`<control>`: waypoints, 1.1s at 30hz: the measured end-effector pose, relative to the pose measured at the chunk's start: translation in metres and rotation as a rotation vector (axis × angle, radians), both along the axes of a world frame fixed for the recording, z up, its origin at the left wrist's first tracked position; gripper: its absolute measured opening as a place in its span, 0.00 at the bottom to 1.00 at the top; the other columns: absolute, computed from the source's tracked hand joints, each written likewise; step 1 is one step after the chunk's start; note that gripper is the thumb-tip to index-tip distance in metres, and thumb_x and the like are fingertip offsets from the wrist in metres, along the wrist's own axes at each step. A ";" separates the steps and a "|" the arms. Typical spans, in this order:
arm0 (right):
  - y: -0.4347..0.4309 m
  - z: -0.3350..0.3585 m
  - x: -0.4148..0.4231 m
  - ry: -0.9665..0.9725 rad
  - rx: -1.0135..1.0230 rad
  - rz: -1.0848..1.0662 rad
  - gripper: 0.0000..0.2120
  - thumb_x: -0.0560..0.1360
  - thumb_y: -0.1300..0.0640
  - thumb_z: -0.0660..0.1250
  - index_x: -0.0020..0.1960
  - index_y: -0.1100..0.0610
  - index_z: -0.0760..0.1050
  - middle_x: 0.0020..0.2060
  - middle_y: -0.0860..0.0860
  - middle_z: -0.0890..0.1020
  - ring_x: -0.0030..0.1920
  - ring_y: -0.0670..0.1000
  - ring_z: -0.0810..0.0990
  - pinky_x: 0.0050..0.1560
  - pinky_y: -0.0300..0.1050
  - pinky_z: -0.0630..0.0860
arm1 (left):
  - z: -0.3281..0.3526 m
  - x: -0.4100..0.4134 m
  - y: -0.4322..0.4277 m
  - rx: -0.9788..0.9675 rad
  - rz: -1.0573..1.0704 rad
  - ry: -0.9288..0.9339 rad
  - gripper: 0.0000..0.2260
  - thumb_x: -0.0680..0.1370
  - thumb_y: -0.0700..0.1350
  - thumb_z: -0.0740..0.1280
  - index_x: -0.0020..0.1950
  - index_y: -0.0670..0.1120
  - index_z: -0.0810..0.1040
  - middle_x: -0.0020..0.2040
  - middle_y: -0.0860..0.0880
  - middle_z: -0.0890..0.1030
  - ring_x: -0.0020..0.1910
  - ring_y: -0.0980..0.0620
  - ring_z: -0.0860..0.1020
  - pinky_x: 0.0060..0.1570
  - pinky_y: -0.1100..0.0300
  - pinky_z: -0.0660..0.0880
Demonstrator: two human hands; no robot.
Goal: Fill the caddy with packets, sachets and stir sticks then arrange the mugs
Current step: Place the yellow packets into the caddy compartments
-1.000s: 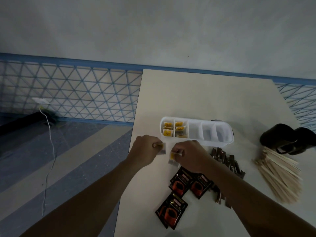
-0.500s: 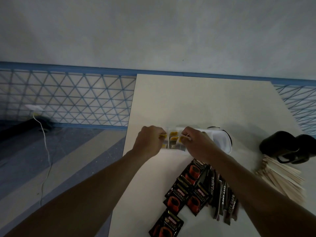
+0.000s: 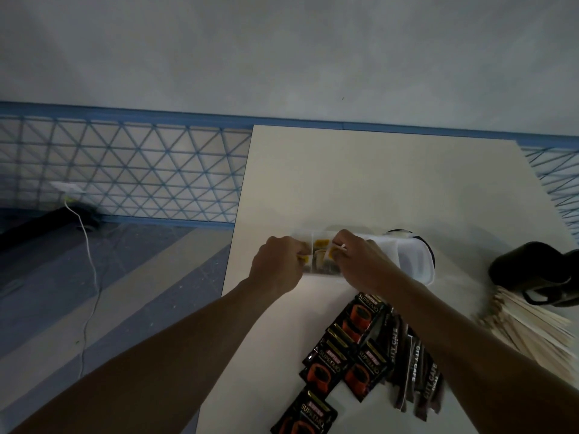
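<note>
Head view: both hands have moved from the pale table (image 3: 376, 183) in front up over the left compartments of the white plastic divided caddy (image 3: 416, 261). The left hand (image 3: 279, 264) and right hand (image 3: 360, 264) each pinch a small yellow-labelled sachet (image 3: 332, 254), not yet released. Black-and-orange coffee packets (image 3: 354, 324), wooden stir sticks (image 3: 532, 327) and black mugs (image 3: 526, 270) await
</note>
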State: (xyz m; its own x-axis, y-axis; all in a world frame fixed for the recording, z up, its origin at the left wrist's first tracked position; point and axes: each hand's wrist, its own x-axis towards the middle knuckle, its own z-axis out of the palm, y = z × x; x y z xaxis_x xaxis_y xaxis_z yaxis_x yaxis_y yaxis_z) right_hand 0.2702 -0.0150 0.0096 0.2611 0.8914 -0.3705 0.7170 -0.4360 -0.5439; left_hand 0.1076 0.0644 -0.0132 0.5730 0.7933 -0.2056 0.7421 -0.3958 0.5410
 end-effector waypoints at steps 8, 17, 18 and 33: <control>-0.001 -0.015 -0.002 -0.129 0.043 0.061 0.08 0.77 0.51 0.66 0.55 0.48 0.79 0.50 0.47 0.84 0.51 0.53 0.81 0.52 0.53 0.79 | -0.001 0.001 0.001 0.004 0.000 0.008 0.11 0.74 0.42 0.67 0.51 0.54 0.85 0.48 0.47 0.84 0.47 0.43 0.81 0.47 0.50 0.80; -0.003 -0.009 0.002 -0.118 0.114 0.034 0.05 0.74 0.53 0.71 0.49 0.47 0.84 0.45 0.42 0.86 0.45 0.46 0.81 0.48 0.47 0.80 | 0.009 -0.003 0.012 -0.016 -0.006 -0.082 0.10 0.76 0.39 0.68 0.52 0.49 0.85 0.49 0.47 0.85 0.47 0.46 0.82 0.48 0.52 0.80; -0.003 -0.008 0.004 -0.106 0.127 0.021 0.04 0.74 0.53 0.71 0.48 0.47 0.84 0.44 0.42 0.85 0.43 0.44 0.80 0.47 0.46 0.79 | 0.010 -0.002 0.013 -0.005 0.010 -0.089 0.10 0.76 0.39 0.68 0.52 0.48 0.85 0.49 0.47 0.85 0.47 0.47 0.82 0.49 0.52 0.81; 0.006 -0.017 0.010 -0.206 0.174 0.009 0.08 0.74 0.55 0.70 0.52 0.49 0.83 0.48 0.45 0.81 0.46 0.49 0.79 0.45 0.47 0.78 | 0.005 0.004 0.013 0.030 -0.001 0.018 0.12 0.75 0.38 0.69 0.52 0.53 0.85 0.49 0.49 0.85 0.47 0.47 0.82 0.45 0.55 0.79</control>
